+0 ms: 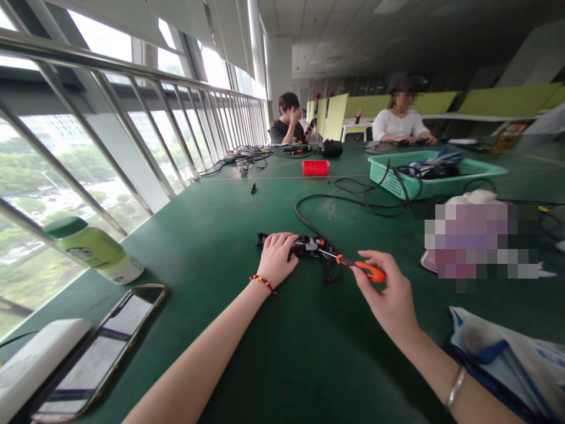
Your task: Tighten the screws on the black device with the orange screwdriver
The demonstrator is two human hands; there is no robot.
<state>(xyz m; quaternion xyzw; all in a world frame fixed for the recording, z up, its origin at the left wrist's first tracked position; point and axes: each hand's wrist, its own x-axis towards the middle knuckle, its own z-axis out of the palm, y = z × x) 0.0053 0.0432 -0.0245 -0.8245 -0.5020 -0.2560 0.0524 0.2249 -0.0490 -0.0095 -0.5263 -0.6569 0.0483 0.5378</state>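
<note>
A black corded device (304,246), perhaps a power tool, lies on the green table with inner parts and small orange pieces showing at its right part. My left hand (277,254) is closed over its left portion and presses it to the tabletop. Between the thumb and fingers of my right hand (392,294) is a screwdriver (361,268) with an orange and black handle. The thin shaft points left, and its tip meets the exposed part of the device; what exactly it touches is too small to tell. A black cable (304,203) runs from the device towards the back right.
Left lie a green-capped bottle (97,250), a phone (101,353) and a white box (44,359). Behind are a red tray (315,168) and a turquoise basket (436,187). A plastic bag (507,359) lies right. Two people sit across the table (212,235); a railing borders the left.
</note>
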